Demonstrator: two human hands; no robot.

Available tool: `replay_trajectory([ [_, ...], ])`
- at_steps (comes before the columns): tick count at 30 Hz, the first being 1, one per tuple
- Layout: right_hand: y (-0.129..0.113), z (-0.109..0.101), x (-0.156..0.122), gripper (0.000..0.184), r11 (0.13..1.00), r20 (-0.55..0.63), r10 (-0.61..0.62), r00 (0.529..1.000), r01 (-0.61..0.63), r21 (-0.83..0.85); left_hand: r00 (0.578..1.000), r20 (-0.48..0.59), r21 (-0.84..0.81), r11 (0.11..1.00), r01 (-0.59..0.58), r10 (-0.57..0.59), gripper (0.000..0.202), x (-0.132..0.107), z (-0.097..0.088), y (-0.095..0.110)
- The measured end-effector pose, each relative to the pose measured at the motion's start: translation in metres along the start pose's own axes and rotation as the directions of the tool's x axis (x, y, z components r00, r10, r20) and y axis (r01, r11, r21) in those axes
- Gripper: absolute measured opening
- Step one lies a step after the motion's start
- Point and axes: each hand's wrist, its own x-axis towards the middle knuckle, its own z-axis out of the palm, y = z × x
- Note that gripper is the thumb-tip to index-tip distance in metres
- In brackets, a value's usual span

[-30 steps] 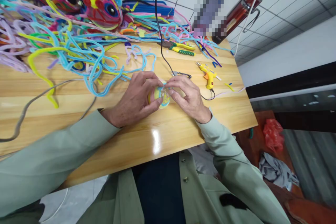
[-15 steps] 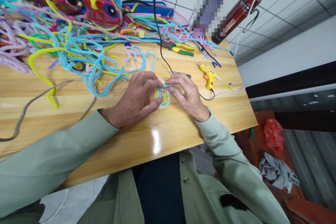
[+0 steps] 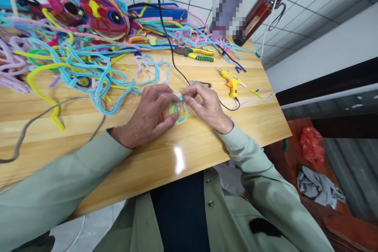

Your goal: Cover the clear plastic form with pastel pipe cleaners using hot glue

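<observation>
A small round piece wound with pastel pipe cleaners [image 3: 183, 115] in yellow, pink and light blue is held just above or on the table; its facing end looks shiny and partly clear. My left hand [image 3: 149, 115] wraps around its left side, thumb in front and fingers over the top. The thumb and index finger of my right hand [image 3: 205, 106] are pinched together at the piece's upper right edge. Fingers cover much of the piece, and the exact strand under the right fingertips is hidden. Behind the hands lies a small dark-handled metal tool [image 3: 202, 84].
A yellow glue gun [image 3: 232, 82] and green-yellow pliers [image 3: 201, 54] lie beyond my right hand. Tangled light blue pipe cleaners [image 3: 103, 82] spread at left. Colourful fish-like figures [image 3: 103, 15] and a red flask [image 3: 258, 15] stand behind. Black and grey cords [image 3: 174, 59] cross the wooden table [image 3: 141, 165].
The view has shifted slightly, so the table items sit a little further left. My right fingertips have moved slightly along the piece's upper edge; my left hand keeps its hold.
</observation>
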Motion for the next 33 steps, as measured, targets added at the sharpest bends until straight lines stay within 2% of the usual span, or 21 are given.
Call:
replay_trajectory([
  [6,-0.002,0.003,-0.001,0.015,0.999,-0.034,-0.039,0.999,0.039,0.005,1.000,0.010,0.021,1.000,-0.013,0.013,0.030,-0.001,0.000,-0.001],
  [16,-0.003,0.008,-0.004,0.016,1.000,-0.066,0.000,0.998,0.002,0.026,0.998,0.047,0.034,0.998,0.050,-0.052,0.028,-0.001,-0.002,0.002],
  [20,-0.007,0.006,-0.010,0.027,0.991,-0.042,0.112,0.993,-0.109,0.073,0.999,0.024,0.036,0.999,0.037,-0.037,0.028,-0.001,-0.001,0.001],
  [23,-0.011,0.004,-0.019,0.036,0.993,-0.009,0.089,0.996,-0.088,0.076,1.000,-0.006,0.031,0.999,0.022,-0.022,0.028,-0.001,0.001,0.001],
  [28,-0.011,0.015,-0.033,0.080,0.996,0.101,0.058,0.993,-0.065,0.064,0.998,-0.013,0.018,0.998,0.065,-0.065,0.030,-0.002,0.004,0.001],
  [30,-0.010,0.021,-0.035,0.084,0.995,0.094,0.070,0.993,-0.076,0.059,0.997,-0.034,0.008,0.998,0.062,-0.062,0.030,-0.003,0.006,0.002],
  [33,-0.007,0.023,-0.033,0.079,0.998,0.081,0.042,0.996,-0.046,0.045,0.995,-0.086,-0.001,0.999,0.052,-0.052,0.031,-0.004,0.010,0.004],
])
